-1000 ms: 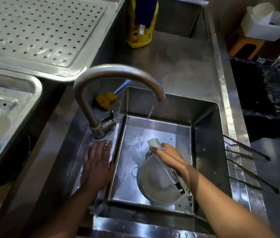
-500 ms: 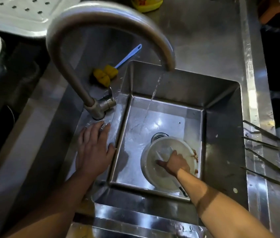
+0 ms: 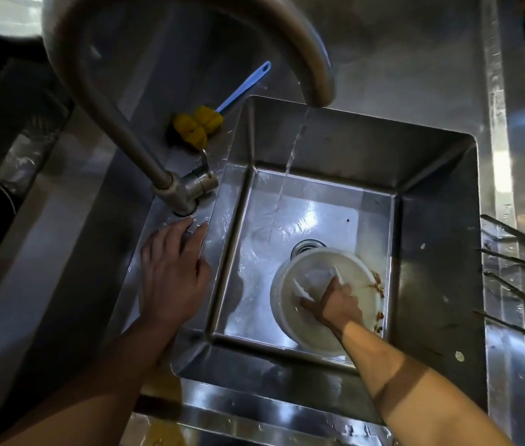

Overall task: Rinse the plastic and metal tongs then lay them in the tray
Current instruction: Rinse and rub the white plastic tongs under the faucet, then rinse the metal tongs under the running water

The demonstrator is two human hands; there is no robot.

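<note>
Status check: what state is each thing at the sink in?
faucet: running into the sink
left hand: flat on sink rim
right hand: holding plastic tongs inside bowl
bowl: in the sink, rim soiled
metal tongs: lying on the right counter, untouched

No writing, label, brand, number or sign can be read anywhere in this view.
</note>
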